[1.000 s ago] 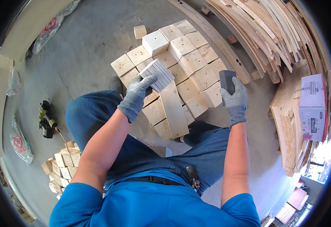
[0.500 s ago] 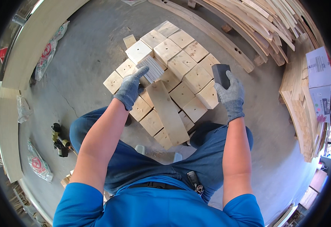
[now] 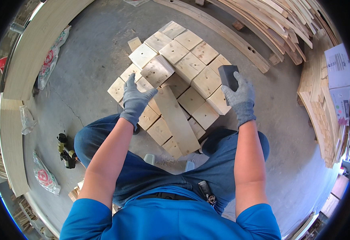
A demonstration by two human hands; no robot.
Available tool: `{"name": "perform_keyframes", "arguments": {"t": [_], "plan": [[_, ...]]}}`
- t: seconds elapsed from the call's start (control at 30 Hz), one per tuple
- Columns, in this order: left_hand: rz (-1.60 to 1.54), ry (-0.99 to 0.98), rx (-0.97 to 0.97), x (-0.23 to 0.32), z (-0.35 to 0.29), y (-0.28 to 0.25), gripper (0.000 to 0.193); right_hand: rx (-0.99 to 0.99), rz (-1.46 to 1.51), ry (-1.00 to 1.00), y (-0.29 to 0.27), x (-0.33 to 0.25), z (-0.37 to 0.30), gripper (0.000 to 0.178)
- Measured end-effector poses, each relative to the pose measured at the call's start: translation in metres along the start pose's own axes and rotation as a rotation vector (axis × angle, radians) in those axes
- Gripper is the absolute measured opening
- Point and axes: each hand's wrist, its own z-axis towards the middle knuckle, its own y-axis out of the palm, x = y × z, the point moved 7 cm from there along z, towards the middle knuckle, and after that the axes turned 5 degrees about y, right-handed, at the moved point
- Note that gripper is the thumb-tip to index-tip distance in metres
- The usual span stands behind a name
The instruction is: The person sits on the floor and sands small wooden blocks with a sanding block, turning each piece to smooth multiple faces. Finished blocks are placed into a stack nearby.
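Woodworking yard: stacked planks, cut wooden blocks

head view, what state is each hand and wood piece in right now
left hand: gloved, fingers spread open, over the wooden blocks, holding nothing
right hand: gloved, grip shut on dark block
dark block: held upright above the blocks
wooden blocks: laid flat in rows on floor
long plank: lying flat across blocks

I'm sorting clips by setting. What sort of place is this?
Most likely a woodworking shop or timber yard. Square wooden blocks are laid in rows on a bare concrete floor, long bent planks are stacked along the edge, and the gloved right hand holds a dark sanding block.
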Motion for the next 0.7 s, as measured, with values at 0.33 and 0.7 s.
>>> {"name": "perform_keyframes", "arguments": {"t": [0.33,0.7], "plan": [[0.350,0.473,-0.034,0.065,0.024,0.014,0.116,-0.044,-0.011,-0.009,0.011,-0.006,-0.001,0.076],[0.340,0.379,-0.118,0.070,0.032,0.021,0.103,-0.073,-0.025,0.026,0.013,-0.007,0.002,0.074]]}}
